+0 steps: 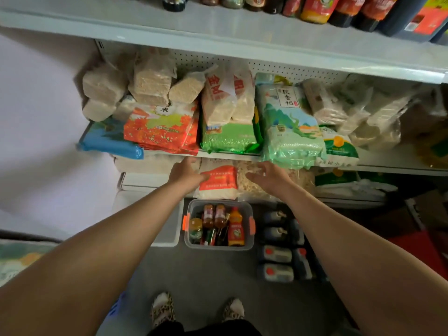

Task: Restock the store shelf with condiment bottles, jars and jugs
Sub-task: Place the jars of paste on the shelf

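A clear plastic bin (pixel 249 241) with orange latches sits on the floor below the shelves. It holds several condiment bottles, among them an orange-red sauce bottle (pixel 235 227) and two brown bottles (pixel 214 215). Dark jugs (pixel 277 263) lie on the floor right of the bin. More dark bottles (pixel 344 8) stand on the top shelf (pixel 169 30). My left hand (pixel 186 173) and my right hand (pixel 271 174) both reach forward above the bin, in front of the lower shelf. Their fingers are spread and relaxed, and neither holds anything.
The middle shelf (pixel 230 155) is packed with rice bags and noodle packs. A white and red bag (pixel 218 183) and a noodle pack (pixel 249 178) lie on the lower shelf behind my hands. A white wall is at left. My feet (pixel 198 309) stand on grey floor.
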Demonstrator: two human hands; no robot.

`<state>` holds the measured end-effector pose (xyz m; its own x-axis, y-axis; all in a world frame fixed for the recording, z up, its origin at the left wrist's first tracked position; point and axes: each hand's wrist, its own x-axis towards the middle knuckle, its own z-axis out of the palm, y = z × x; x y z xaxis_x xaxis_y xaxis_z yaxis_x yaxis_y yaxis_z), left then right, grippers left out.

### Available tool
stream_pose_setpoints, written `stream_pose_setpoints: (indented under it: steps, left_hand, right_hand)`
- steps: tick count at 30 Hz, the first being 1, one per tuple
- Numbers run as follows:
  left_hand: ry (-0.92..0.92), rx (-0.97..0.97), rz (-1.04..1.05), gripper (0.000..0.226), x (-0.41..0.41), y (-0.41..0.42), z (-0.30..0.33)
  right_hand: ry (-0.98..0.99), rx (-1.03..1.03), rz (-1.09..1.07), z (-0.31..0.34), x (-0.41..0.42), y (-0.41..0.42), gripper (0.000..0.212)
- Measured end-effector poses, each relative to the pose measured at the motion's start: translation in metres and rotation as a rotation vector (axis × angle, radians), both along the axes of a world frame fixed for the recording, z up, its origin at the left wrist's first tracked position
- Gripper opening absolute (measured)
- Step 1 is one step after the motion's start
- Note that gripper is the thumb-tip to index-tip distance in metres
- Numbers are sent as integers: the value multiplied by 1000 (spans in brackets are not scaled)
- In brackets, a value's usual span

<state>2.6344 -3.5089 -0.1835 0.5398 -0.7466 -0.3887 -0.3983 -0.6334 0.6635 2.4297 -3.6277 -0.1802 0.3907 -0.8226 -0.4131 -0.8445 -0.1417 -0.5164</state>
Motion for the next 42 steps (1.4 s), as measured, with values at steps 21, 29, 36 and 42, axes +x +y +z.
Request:
stream_pose_setpoints:
  steps: [21, 29, 36, 42]
  left_hand:
    - [169, 273, 140, 62, 0, -70, -237]
    - [243, 366, 129, 58, 16, -63, -417]
    - [273, 328, 102, 38, 23, -73, -527]
    - [305, 270, 127, 65, 23, -100, -593]
  right_hand:
    - [20, 350, -118, -251, 44, -85, 50]
    - [56, 434, -248, -428, 60, -78, 51]
    - [76, 494, -378, -539, 70, -75, 33]
    - [27, 538, -412, -597, 79, -82, 49]
